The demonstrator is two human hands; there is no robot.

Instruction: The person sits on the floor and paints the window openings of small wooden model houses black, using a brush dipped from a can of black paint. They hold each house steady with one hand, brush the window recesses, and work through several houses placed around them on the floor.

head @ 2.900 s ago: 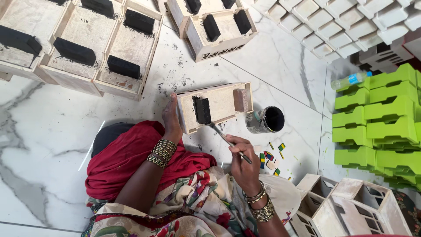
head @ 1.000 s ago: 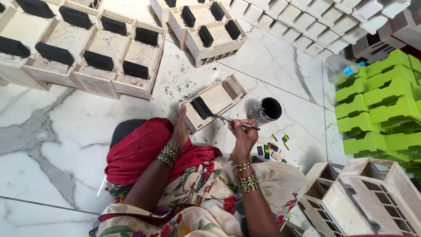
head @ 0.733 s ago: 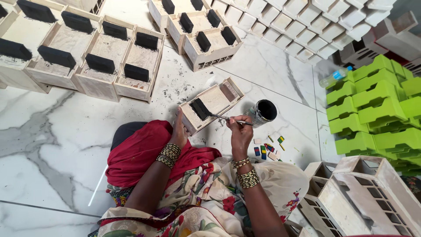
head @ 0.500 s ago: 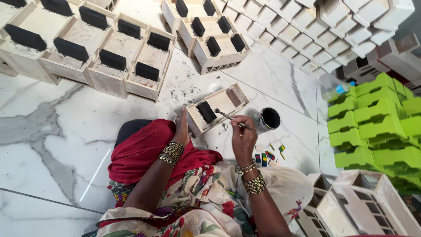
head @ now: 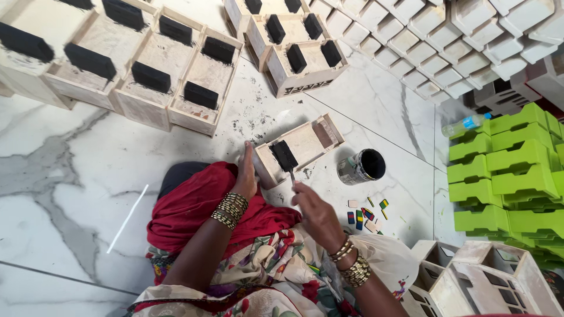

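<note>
Far left on the marble floor (head: 59,176): a row of wooden trays (head: 147,76), each with a black-painted block inside. Left hand (head: 247,176), bangles at the wrist, lies flat against the near end of a single wooden tray (head: 302,147); its grip is open-palmed, bracing the tray. This tray lies tilted on the floor just ahead of the red-draped knee. Right hand (head: 317,214) has its grip pinched narrow on a thin brush (head: 292,175), tip touching the black block (head: 284,155) in the tray. Just right, a tin of black paint (head: 361,167), open. Near it, small coloured chips (head: 364,214). Far right: stacked green crates (head: 511,170).
</note>
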